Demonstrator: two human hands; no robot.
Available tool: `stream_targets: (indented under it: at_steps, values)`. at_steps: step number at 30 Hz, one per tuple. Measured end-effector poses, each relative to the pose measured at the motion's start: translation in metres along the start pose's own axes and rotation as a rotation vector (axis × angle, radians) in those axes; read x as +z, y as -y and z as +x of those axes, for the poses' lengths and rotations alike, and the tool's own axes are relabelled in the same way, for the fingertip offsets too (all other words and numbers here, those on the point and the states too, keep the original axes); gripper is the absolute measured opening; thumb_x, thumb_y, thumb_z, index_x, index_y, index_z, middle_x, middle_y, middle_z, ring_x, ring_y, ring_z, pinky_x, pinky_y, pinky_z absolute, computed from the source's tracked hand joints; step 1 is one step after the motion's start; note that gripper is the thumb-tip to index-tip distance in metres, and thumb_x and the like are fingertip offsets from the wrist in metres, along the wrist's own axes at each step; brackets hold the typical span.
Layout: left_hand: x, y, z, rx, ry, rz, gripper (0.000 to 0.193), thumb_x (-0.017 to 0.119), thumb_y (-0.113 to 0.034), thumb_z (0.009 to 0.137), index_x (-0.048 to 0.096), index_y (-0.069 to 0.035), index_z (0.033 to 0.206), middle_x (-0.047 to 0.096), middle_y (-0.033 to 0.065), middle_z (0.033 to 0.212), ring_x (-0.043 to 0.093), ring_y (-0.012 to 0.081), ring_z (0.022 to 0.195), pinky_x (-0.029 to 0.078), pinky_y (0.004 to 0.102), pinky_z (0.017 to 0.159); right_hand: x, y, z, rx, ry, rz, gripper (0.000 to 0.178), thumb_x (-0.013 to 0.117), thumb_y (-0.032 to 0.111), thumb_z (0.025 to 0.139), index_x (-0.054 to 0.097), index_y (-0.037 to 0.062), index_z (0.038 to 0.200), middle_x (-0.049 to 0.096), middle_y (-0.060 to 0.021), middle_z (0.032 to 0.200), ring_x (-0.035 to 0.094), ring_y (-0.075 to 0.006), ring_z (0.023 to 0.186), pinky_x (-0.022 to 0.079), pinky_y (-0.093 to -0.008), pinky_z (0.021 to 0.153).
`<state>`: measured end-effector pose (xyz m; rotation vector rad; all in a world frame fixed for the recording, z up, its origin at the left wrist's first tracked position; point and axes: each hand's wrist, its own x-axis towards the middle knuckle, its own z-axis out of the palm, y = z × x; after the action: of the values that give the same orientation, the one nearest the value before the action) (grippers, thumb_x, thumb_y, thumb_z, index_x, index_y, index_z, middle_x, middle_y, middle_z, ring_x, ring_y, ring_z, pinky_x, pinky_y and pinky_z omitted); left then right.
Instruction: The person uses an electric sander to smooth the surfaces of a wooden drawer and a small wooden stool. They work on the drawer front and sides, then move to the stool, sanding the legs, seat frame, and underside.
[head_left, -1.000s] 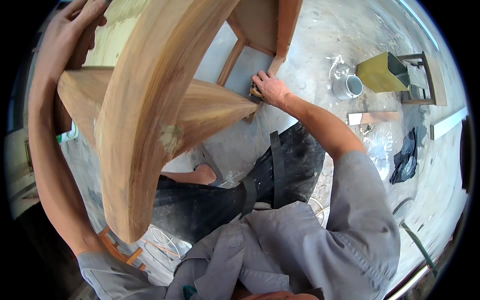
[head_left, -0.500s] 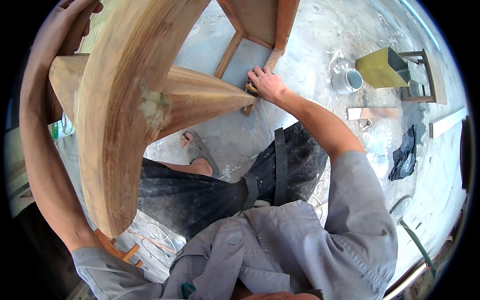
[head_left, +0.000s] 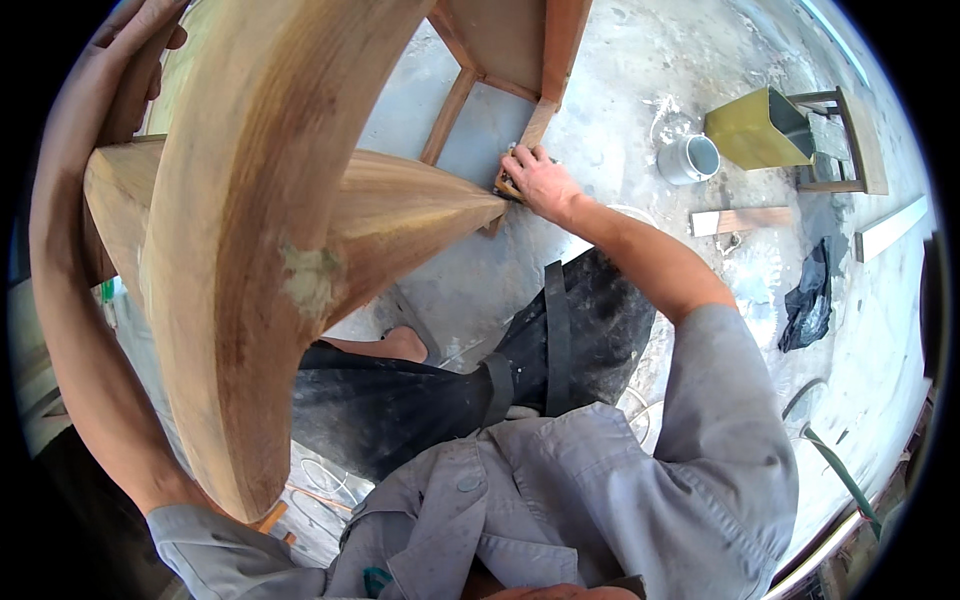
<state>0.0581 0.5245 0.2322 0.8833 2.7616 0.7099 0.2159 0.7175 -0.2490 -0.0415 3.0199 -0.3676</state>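
Observation:
A large brown wooden furniture frame (head_left: pixel 235 190) fills the left side, with a thick curved piece in front and a tapering leg (head_left: pixel 400 205) pointing right. A pale filler patch (head_left: pixel 312 278) marks the wood where they meet. At the upper left, my left hand (head_left: pixel 140 65) grips the frame's far side, its fingers curled and partly hidden. My right hand (head_left: pixel 543 182) is closed over a small dark-and-tan block (head_left: pixel 508 182) at the leg's narrow end. The fingers cover most of that block, so its exact kind cannot be made out.
Beyond my right hand stands another wooden frame with a panel (head_left: pixel 505 40). On the floor at right are a grey-white can (head_left: pixel 688 160), a yellow-green container (head_left: pixel 750 130), a small wooden stool (head_left: pixel 850 140), a board (head_left: pixel 742 220), a black plastic bag (head_left: pixel 808 300) and a green hose (head_left: pixel 845 480).
My right hand has shifted slightly right and down with the block. The curved wooden piece sits lower in view and hides more of my foot. My left hand keeps its grip.

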Motion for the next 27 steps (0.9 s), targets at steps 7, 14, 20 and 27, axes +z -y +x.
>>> stream_targets:
  at_steps: [7, 14, 20, 27]
  values:
    - [0.001, 0.009, 0.007, -0.006, -0.064, 0.171, 0.038, 0.067, -0.034, 0.099, 0.070, 0.000, 0.117, 0.074, 0.0129, 0.085, 0.065, 0.0176, 0.065, 0.051, 0.0326, 0.060, -0.025, -0.038, 0.047, 0.125, -0.046, 0.026, 0.054, 0.071, 0.010, 0.087, 0.047, 0.0130, 0.135, 0.051, -0.0160, 0.130, 0.056, -0.0425, 0.120, 0.061, -0.0473, 0.088]
    - [-0.034, 0.006, 0.017, -0.137, 0.213, -0.328, 0.049, 0.070, -0.037, 0.097, 0.066, 0.004, 0.123, 0.074, 0.0183, 0.095, 0.067, 0.0226, 0.076, 0.054, 0.0354, 0.069, -0.007, 0.006, 0.029, 0.070, -0.005, 0.016, 0.047, 0.066, 0.017, 0.093, 0.047, 0.0119, 0.135, 0.052, -0.0153, 0.128, 0.056, -0.0421, 0.121, 0.060, -0.0452, 0.091]
    - [-0.009, 0.075, 0.032, 0.081, -0.222, 0.019, 0.064, 0.073, -0.053, 0.093, 0.067, -0.009, 0.139, 0.073, 0.0056, 0.103, 0.067, 0.0121, 0.084, 0.054, 0.0247, 0.074, -0.012, 0.011, 0.040, 0.019, 0.037, 0.015, 0.048, 0.065, 0.012, 0.093, 0.047, 0.0130, 0.138, 0.052, -0.0161, 0.130, 0.055, -0.0430, 0.121, 0.059, -0.0445, 0.093]
    - [-0.009, 0.063, 0.028, 0.067, -0.196, 0.148, 0.067, 0.072, -0.058, 0.091, 0.069, -0.010, 0.137, 0.066, 0.0008, 0.080, 0.052, 0.0064, 0.060, 0.046, 0.0234, 0.054, -0.037, -0.051, 0.068, 0.074, -0.024, 0.030, 0.065, 0.079, 0.025, 0.085, 0.047, 0.0130, 0.141, 0.052, -0.0161, 0.135, 0.057, -0.0437, 0.119, 0.056, -0.0490, 0.097]
